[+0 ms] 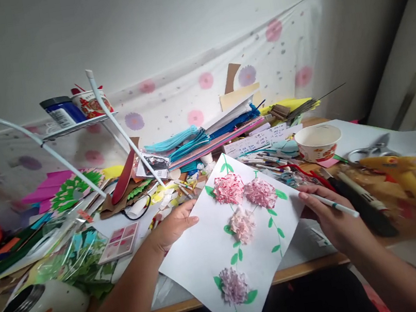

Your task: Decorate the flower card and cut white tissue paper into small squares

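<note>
You hold the flowered paper over the near edge of the table, fingers of your left hand pinching its left side, those of your right hand its right corner and a pen.

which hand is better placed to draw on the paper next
Probably the right hand: it holds the pen, at the right corner of the paper. The left hand grips the opposite edge and shows no pen.
</note>
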A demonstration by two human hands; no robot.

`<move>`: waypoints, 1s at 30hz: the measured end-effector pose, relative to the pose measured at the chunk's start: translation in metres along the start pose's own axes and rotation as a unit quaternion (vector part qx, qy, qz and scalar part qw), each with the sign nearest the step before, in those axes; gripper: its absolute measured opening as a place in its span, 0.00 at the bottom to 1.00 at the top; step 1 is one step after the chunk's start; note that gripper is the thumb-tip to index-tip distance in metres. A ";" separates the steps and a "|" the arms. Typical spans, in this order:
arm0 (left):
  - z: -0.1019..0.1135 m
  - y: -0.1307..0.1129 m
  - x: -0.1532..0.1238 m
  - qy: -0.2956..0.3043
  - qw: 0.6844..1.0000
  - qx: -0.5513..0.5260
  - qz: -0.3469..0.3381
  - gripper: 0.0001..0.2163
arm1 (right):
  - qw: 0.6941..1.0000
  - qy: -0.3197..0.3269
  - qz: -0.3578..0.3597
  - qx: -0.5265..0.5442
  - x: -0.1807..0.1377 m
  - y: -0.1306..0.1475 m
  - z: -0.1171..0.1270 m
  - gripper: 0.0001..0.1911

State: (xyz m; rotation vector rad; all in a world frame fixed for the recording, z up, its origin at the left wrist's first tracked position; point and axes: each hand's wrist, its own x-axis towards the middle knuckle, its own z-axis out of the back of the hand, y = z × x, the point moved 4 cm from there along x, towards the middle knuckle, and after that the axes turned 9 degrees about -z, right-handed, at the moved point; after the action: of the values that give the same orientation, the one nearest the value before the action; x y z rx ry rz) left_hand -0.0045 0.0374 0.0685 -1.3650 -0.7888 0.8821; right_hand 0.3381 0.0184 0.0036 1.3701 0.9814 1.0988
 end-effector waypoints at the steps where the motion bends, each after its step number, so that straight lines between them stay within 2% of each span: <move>1: 0.000 0.002 0.004 0.008 1.000 0.014 0.011 0.24 | 0.999 -0.005 0.014 -0.043 0.000 0.000 0.001 0.15; 4: 0.003 0.009 0.019 0.029 0.995 0.077 0.048 0.22 | 0.989 -0.022 0.034 -0.141 -0.002 -0.004 0.003 0.13; 7: 0.011 0.020 0.036 0.042 0.982 0.166 0.082 0.17 | 0.965 -0.036 0.067 -0.252 -0.008 -0.006 0.000 0.10; 11: 0.021 0.034 0.059 0.055 0.949 0.288 0.114 0.11 | 0.920 -0.033 0.118 -0.372 -0.014 -0.005 -0.005 0.10; 15: 0.022 0.039 0.078 0.079 0.908 0.389 0.135 0.10 | 0.879 -0.025 0.139 -0.455 -0.012 -0.006 -0.006 0.10; 23: 0.027 0.038 0.102 0.123 0.832 0.514 0.168 0.12 | 0.810 0.008 0.158 -0.565 -0.019 -0.004 -0.013 0.10; 27: 0.028 0.036 0.106 0.115 0.812 0.551 0.158 0.11 | 0.794 0.033 0.159 -0.586 -0.024 -0.004 -0.015 0.12; 30: 0.030 0.031 0.098 0.087 0.799 0.580 0.134 0.11 | 0.787 0.042 0.165 -0.593 -0.025 -0.006 -0.015 0.13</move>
State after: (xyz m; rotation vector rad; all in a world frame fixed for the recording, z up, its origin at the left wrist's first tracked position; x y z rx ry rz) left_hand 0.0134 0.1375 0.0367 -0.4132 0.1747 1.1448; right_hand 0.3180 -0.0014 -0.0045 0.4148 -0.0484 1.6224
